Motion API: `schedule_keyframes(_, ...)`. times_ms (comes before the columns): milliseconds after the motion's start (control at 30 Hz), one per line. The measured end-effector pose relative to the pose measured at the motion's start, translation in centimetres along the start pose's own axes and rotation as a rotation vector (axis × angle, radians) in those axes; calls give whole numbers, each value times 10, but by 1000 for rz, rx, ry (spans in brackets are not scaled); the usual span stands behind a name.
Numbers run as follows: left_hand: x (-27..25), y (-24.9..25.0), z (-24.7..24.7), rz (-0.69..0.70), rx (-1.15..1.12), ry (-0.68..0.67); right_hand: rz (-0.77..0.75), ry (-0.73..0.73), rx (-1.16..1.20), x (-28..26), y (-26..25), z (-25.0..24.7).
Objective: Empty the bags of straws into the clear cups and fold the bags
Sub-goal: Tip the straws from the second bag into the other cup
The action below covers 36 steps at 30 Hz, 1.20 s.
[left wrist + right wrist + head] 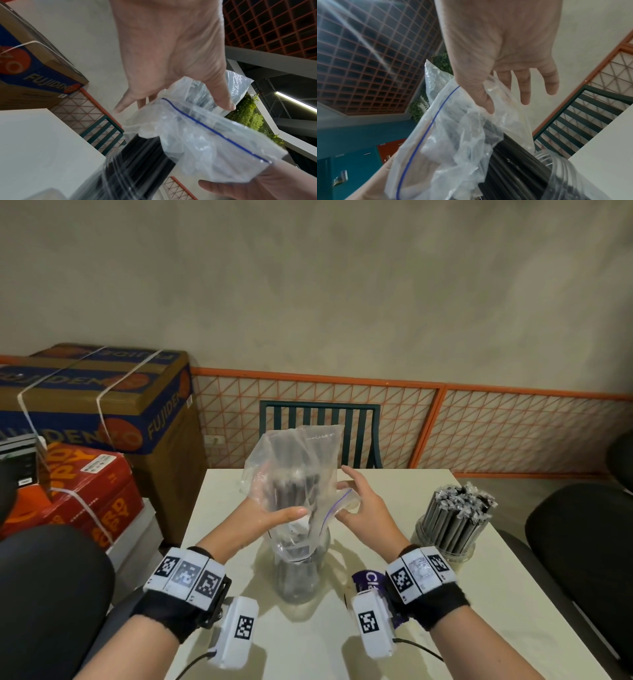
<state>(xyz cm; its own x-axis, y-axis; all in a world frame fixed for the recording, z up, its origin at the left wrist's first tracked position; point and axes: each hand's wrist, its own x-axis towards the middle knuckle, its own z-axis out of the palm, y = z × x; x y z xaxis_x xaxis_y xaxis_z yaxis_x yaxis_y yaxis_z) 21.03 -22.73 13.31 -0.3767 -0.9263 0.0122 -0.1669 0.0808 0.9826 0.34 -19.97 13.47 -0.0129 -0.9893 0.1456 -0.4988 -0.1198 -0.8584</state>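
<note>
A clear zip bag [294,460] with a blue seal line is held upside down over a clear cup [298,580] in the middle of the white table [428,611]. Black straws [145,155] run from the bag's mouth down into the cup. My left hand [274,513] grips the bag's middle, with the thumb across the front and the fingers behind. My right hand [356,498] pinches the bag's seal edge with its thumb [488,104] while the other fingers spread out. A second clear cup [445,542] at the right is full of dark straws [459,508].
A purple packet [368,580] lies on the table under my right wrist. Stacked cardboard boxes [96,405] stand to the left. A dark green chair back [318,422] stands behind the table's far edge. Black seats [582,542] flank the table.
</note>
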Motion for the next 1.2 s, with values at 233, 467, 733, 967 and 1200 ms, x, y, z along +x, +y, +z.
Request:
schedule_keyframes(233, -2, 12, -1, 57, -6, 48, 20, 172, 96, 2, 7, -3)
schedule_keyframes(467, -16, 46, 12, 109, 91, 40, -21, 189, 209, -6, -10, -11)
schedule_keyframes(733, -21, 84, 7, 222, 79, 235, -146, 264, 435, -18, -53, -37)
schedule_keyframes(967, -44, 104, 14, 265, 28, 452, -223, 167, 123, -69, -43, -72)
schedule_keyframes(1200, -70, 116, 49, 407, 211, 529, -38, -122, -146, -135, -4, -125)
